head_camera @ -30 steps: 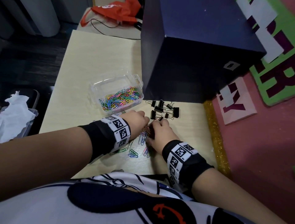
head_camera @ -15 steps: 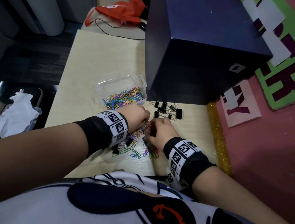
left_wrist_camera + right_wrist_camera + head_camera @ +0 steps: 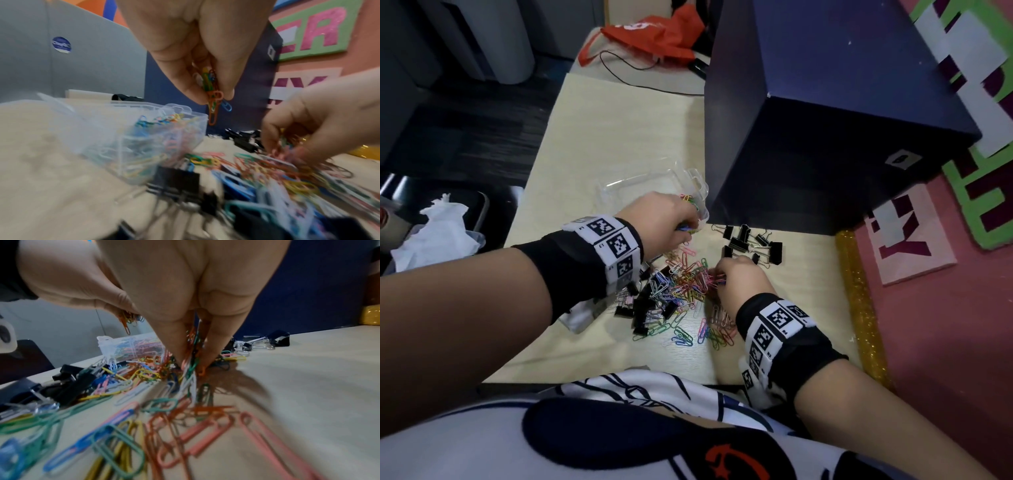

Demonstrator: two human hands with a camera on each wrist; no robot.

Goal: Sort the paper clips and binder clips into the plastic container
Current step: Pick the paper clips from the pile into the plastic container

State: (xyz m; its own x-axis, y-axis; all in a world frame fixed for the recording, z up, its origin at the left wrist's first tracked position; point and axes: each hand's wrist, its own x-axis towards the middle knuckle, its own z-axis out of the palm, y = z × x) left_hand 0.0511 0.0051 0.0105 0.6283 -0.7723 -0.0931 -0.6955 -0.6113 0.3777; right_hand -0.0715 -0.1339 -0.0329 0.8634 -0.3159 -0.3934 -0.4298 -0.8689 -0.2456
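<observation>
Our left grip (image 3: 207,91) pinches a clip bunch (image 3: 212,97) beside the container (image 3: 185,120); our right grip (image 3: 193,363) pinches clips (image 3: 191,369) on the surface (image 3: 308,386).

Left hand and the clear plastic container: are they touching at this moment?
Apart. In the left wrist view, the left hand pinches a bunch of coloured paper clips in the air above and beside the clear plastic container, with dark background showing between fingertips and rim.

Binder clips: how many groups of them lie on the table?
2. One group of binder clips lies beside the dark box; the other is mixed with paper clips near the left wrist, which may hide more.
</observation>
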